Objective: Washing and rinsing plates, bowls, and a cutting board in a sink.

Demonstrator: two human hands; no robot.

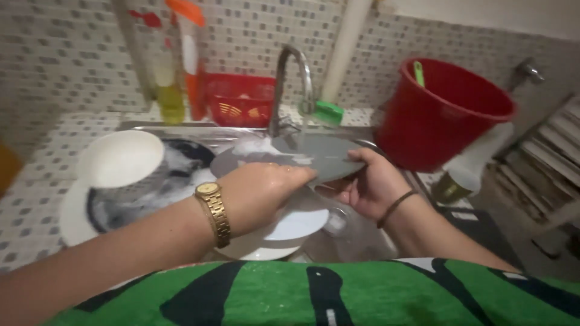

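**A:** What was at the centre of the view?

**B:** A grey plate (302, 156), held flat over the sink (362, 235) just under the curved metal faucet (294, 78). The right hand (371, 184) gripped its right rim, fingers curled underneath and thumb on top. The left hand (266, 190), with a gold wristwatch (214, 211) on the wrist, lay pressed on the plate's near edge, fingers closed against it. I could not tell whether anything was tucked under that hand.

**A:** How far along did the washing look?

**B:** Partway, by my judgement. Foam clung to the plate's far left side, so it seemed soaped but not fully rinsed. Directly below it sat a stack of white plates (284, 232) in the sink. To the left, a dark pan (151, 187) full of suds rested beside a white bowl (121, 158), both seemingly waiting to be rinsed.

**A:** Any bottles or packages?

**B:** Behind the sink, against the small-tiled wall, stood a clear bottle of yellow liquid (169, 84) and an orange-capped bottle (192, 60) just beside it. Their labels were too blurred to describe. Next came a red slotted basket (241, 99), then a green sponge (329, 111) by the faucet's base. A large red bucket (441, 115) with a green handle poking out stood on the tabletop to the right.
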